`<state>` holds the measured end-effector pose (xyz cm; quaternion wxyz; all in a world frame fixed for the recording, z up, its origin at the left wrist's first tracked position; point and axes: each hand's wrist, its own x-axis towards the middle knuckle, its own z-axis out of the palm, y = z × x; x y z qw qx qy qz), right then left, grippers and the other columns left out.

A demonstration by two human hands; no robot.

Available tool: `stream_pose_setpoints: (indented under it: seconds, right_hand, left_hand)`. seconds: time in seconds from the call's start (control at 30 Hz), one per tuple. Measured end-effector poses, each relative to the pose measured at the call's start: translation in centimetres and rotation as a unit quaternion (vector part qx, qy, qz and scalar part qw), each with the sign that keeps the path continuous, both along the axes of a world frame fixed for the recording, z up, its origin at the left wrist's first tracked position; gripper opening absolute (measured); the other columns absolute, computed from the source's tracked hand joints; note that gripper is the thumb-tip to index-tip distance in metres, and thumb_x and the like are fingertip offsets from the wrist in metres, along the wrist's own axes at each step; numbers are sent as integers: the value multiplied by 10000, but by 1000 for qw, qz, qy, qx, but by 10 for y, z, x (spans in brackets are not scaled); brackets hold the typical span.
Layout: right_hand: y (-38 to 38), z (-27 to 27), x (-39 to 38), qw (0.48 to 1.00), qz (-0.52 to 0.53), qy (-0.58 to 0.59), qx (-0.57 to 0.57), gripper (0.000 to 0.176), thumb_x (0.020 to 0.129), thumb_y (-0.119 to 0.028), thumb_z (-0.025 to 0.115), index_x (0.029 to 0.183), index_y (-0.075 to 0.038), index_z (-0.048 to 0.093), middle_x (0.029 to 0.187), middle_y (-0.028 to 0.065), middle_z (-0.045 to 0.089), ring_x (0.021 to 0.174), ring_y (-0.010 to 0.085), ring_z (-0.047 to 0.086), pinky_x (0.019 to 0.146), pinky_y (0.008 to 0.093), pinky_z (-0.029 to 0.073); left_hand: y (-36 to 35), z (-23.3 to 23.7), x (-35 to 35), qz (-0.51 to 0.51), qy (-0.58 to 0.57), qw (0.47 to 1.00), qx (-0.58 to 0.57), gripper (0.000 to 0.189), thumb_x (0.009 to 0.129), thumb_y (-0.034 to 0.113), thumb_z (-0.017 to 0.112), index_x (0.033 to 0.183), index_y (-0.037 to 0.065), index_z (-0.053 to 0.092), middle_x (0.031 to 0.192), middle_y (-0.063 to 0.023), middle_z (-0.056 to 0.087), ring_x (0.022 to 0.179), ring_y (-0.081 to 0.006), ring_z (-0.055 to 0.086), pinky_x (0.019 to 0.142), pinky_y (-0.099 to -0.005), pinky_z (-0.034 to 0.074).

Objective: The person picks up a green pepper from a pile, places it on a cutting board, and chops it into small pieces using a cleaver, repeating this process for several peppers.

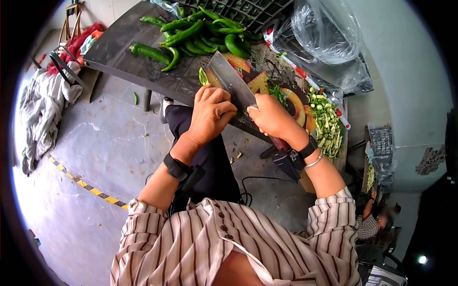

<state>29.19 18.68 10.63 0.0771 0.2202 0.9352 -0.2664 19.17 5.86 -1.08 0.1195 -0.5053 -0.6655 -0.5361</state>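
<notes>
In the head view my right hand (275, 117) grips the handle of a cleaver (232, 78), its broad blade slanting up and to the left over the table. Curled beside the blade, my left hand (211, 110) presses down on a green pepper (203, 76); only one end shows past my fingers, and the rest is hidden. Dark green slices (277, 94) lie just right of the blade. Farther right is a long heap of chopped pepper (326, 121). Whole green peppers (193, 38) are piled at the far side of the table.
The dark table (119, 50) has a patterned surface under the blade. A black crate (238, 10) stands behind the peppers, with clear plastic bags (329, 33) to its right. Crumpled cloth (45, 114) lies at left. Another person (372, 221) is at the far right.
</notes>
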Motion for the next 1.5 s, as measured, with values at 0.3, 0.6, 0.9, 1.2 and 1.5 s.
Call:
stream_pose_setpoints:
  seconds: [0.3, 0.6, 0.9, 1.2, 1.5]
  right_hand:
    - [-1, -6, -4, 999, 11, 27, -13, 227, 915, -145, 538, 795, 36, 477, 536, 86, 523, 402, 167, 528, 385, 318, 427]
    - [3, -13, -19, 995, -45, 81, -43, 196, 882, -124, 542, 799, 52, 515, 542, 84, 536, 398, 176, 543, 386, 329, 432]
    - [-2, -2, 19, 989, -73, 73, -103, 226, 887, -144, 542, 791, 56, 503, 531, 113, 547, 416, 190, 562, 408, 340, 441]
    - [-5, 3, 16, 989, -70, 29, -128, 191, 897, -132, 533, 830, 47, 522, 533, 92, 536, 403, 167, 539, 390, 310, 431]
    - [-8, 12, 10, 992, -56, -10, -109, 206, 903, -129, 532, 825, 61, 520, 531, 99, 530, 406, 180, 539, 398, 327, 436]
  left_hand:
    - [3, -3, -2, 6, 16, 1000, -5, 89, 686, 152, 728, 760, 162, 679, 915, 11, 567, 993, -219, 530, 1013, -423, 332]
    - [0, -3, -2, 15, 26, 1000, 9, 89, 691, 152, 721, 765, 160, 672, 927, -2, 580, 995, -236, 530, 999, -422, 345]
    - [2, -7, 1, 12, 8, 1000, 6, 113, 679, 141, 745, 776, 143, 689, 912, -3, 565, 992, -224, 532, 1000, -430, 338]
    - [-1, 0, 2, 5, -26, 1000, 14, 181, 653, 116, 768, 811, 125, 681, 940, -24, 561, 1014, -243, 518, 1020, -443, 331]
    - [-11, 2, 0, 22, -19, 999, 13, 187, 644, 93, 779, 800, 119, 678, 943, -15, 572, 1019, -252, 516, 1021, -457, 334]
